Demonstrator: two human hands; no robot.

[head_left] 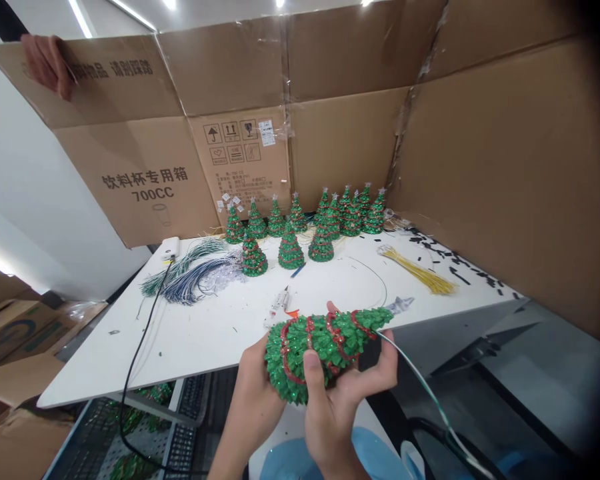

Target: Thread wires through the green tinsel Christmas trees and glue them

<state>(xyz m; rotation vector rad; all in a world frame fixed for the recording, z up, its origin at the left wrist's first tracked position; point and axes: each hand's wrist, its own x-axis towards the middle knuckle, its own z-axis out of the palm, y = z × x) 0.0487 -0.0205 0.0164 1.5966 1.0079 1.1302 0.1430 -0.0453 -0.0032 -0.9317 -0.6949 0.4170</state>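
Left hand, seemingly part-hidden behind, and right hand share a grip pinching the bristly, glittery conical tree, its star toward two o'clock.

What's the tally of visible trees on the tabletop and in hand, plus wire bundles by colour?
Standing trees visible on the tabletop: 13
Held tree, in left hand and right hand: 1
Green wire bundle: 1
Blue wire bundle: 1
Yellow wire bundle: 1
Total: 17
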